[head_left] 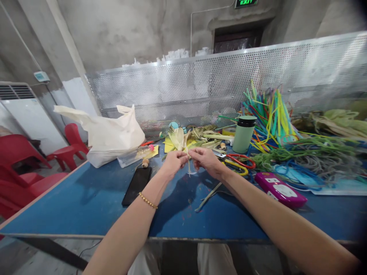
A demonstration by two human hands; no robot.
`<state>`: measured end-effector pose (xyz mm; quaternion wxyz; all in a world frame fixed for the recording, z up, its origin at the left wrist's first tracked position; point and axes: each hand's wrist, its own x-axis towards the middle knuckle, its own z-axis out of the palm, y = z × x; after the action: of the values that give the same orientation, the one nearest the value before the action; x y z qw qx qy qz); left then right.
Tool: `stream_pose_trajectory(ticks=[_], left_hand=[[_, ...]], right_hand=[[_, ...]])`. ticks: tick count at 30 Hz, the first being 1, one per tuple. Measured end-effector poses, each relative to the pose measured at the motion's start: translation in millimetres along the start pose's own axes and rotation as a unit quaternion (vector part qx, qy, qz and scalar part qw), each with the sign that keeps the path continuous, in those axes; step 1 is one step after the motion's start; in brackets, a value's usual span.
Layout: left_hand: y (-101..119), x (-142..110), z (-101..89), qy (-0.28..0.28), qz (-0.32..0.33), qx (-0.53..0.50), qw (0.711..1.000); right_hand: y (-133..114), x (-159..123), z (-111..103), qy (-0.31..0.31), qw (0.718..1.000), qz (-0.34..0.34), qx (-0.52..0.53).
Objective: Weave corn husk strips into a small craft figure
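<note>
Both hands meet above the blue table [100, 206], pinching the lower, narrow end of a pale corn husk [178, 138] whose broad leaves fan out upward. My left hand [174, 163] has its thumb and forefinger closed on it from the left. My right hand [205, 161] is closed on it from the right, fingertips almost touching the left ones. A thin strand hangs down between the hands. Just right of my right hand lie scissors with red handles [243, 160] and a yellow-handled pair [236, 168].
A white plastic bag [111, 137] and black phone [137, 186] are at left. On the right are a green bottle [243, 137], coloured strips [275, 118], a magenta case [279, 190] and tangled cords [309, 154]. A perforated metal panel [172, 86] stands behind.
</note>
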<state>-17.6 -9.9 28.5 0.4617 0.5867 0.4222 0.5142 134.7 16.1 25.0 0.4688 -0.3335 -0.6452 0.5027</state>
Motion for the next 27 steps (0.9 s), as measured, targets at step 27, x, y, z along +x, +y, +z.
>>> stream_pose_trajectory(ticks=[27], left_hand=[[-3.8,5.9,-4.0,0.042,0.081,0.131,0.987]], right_hand=[[1.0,4.7,-6.7,-0.003,0.999,-0.026,-0.023]])
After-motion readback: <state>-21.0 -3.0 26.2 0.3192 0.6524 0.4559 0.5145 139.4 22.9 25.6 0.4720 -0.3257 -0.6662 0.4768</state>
